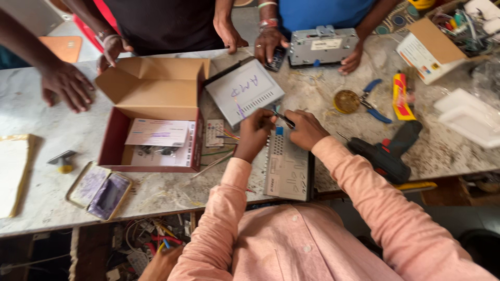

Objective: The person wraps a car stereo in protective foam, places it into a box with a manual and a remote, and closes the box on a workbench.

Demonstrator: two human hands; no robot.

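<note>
Seen from above, a person in a pink long-sleeved shirt works at a marble workbench (pixel 31 112) strewn with wire scraps. At centre, a flat grey car-stereo chassis (pixel 288 169) lies on the bench edge, its far end pointing toward 12 o'clock.

The left hand (pixel 253 134) is closed over that far end, at about 11 o'clock from the unit's middle; exactly what its fingers pinch is hidden. The right hand (pixel 306 129), at 1 o'clock, is closed around a thin dark tool (pixel 284 120) whose tip points toward the left hand.

Just beyond, at 12 o'clock, a second grey box (pixel 244 92) sits tilted. At 9 o'clock stands an open cardboard box (pixel 151 88) holding papers. A cordless drill (pixel 388 153) lies at 3 o'clock, a phone (pixel 108 195) at 8 o'clock.

Other people's hands rest along the far edge, one pair on another metal unit (pixel 323 46).

Risks, as a judgement: the chassis overhangs the near edge and could slide off under pressure; the tool tip could slip into the left fingers, since the hands nearly touch.
</note>
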